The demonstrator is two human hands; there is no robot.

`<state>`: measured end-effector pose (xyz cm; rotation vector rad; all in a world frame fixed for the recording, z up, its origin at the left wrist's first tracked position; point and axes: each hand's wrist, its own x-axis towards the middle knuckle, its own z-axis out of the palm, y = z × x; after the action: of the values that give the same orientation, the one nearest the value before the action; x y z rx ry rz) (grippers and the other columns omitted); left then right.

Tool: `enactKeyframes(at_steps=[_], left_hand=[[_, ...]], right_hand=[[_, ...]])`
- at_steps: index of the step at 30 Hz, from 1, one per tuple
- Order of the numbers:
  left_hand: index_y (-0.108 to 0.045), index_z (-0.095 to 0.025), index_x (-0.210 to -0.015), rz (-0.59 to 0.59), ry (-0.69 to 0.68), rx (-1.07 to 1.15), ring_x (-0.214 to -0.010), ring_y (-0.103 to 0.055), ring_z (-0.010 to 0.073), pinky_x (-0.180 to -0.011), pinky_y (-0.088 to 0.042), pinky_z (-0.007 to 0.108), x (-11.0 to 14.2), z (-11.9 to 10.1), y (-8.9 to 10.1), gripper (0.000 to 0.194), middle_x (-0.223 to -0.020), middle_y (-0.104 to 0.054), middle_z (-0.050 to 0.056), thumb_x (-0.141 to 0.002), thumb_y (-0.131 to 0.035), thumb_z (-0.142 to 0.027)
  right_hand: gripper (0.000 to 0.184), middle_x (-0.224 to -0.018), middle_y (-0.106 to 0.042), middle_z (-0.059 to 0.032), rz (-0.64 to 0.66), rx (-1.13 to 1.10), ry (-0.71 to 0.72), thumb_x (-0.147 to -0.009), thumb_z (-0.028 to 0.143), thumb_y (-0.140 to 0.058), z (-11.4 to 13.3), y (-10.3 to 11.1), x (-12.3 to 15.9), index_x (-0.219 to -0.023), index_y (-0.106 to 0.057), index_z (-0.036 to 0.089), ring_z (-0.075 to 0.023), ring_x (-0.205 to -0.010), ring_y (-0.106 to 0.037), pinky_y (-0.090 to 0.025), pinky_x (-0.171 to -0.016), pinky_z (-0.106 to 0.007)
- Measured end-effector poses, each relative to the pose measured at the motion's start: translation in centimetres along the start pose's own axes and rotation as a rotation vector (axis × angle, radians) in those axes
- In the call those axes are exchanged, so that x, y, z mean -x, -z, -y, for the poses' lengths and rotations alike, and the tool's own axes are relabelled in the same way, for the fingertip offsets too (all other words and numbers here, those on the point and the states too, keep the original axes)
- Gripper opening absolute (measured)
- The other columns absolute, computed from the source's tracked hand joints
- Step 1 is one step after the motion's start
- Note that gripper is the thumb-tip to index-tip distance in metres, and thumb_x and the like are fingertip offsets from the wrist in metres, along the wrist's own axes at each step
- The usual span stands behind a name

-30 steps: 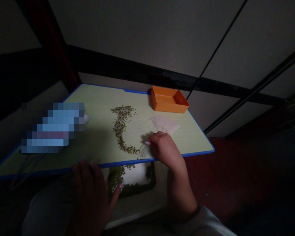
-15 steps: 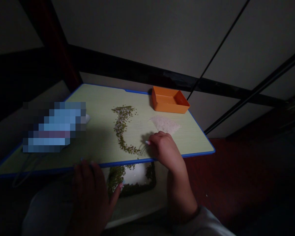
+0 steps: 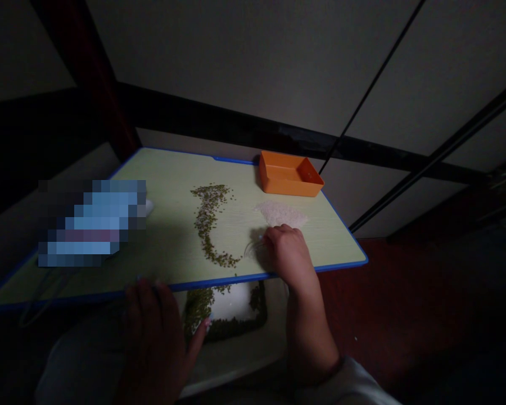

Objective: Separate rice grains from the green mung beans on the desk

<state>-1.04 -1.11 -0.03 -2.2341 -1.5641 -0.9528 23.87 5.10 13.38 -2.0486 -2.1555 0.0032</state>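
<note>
My right hand [image 3: 290, 253] is over the right part of a pale-green board [image 3: 164, 174] with a blue rim, its fingers pinched together. A clear, curved piece [image 3: 253, 247], probably plastic, sticks out from its fingertips; its full shape is hidden. Just beyond the hand lies a heap of whitish grains [image 3: 281, 214]. To its left, small green beans [image 3: 208, 225], mixed with pale grains, form a curved band. My left hand [image 3: 156, 320] is open in shadow, fingers at the board's near edge and thumb stretched towards a tray of green beans [image 3: 198, 306] below.
An orange box [image 3: 293, 183] stands at the board's far right corner. On the left lies a blurred-out blue item [image 3: 96, 219], with a thin loop of cord [image 3: 42, 298] near the board's edge. Wall panels rise behind, and a dark red floor [image 3: 388, 298] shows at right.
My right hand has moved slightly right, and the clear piece has moved away from the end of the bean band with it. My left hand stays in place.
</note>
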Motion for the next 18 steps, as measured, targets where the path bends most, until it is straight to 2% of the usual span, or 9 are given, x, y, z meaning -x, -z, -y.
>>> enactKeyframes(at_steps=[9, 14, 18], left_hand=[[0.007, -0.015, -0.166, 0.005, 0.022, 0.049, -0.162, -0.003, 0.0514, -0.123, -0.026, 0.079, 0.09, 0.24, -0.04, 0.109, -0.177, 0.011, 0.020, -0.089, -0.064, -0.047], [0.005, -0.012, -0.166, -0.005, -0.002, 0.033, -0.161, -0.003, 0.0521, -0.123, -0.025, 0.079, 0.02, 0.38, -0.14, 0.109, -0.177, 0.009, 0.023, -0.089, -0.064, -0.046], [0.004, -0.009, -0.165, -0.010, -0.006, 0.021, -0.163, -0.001, 0.0484, -0.125, -0.024, 0.075, -0.07, 0.22, 0.01, 0.106, -0.177, 0.010, 0.021, -0.091, -0.061, -0.048]], right_hand=[[0.018, -0.098, -0.077, -0.0118, 0.031, -0.078, 0.096, -0.104, 0.022, -0.058, 0.64, -0.11, 0.37, -0.098, -0.074, 0.016, -0.0229, -0.095, -0.068, -0.040, -0.084, -0.033], [0.016, -0.099, -0.078, -0.0127, 0.036, -0.051, 0.080, -0.103, 0.019, -0.060, 0.78, 0.01, 0.23, -0.098, -0.074, 0.015, -0.0236, -0.093, -0.070, -0.042, -0.082, -0.033], [0.022, -0.101, -0.079, -0.0145, 0.026, -0.020, 0.032, -0.105, 0.024, -0.056, 0.53, 0.19, 0.26, -0.101, -0.076, 0.014, -0.0252, -0.093, -0.071, -0.043, -0.082, -0.034]])
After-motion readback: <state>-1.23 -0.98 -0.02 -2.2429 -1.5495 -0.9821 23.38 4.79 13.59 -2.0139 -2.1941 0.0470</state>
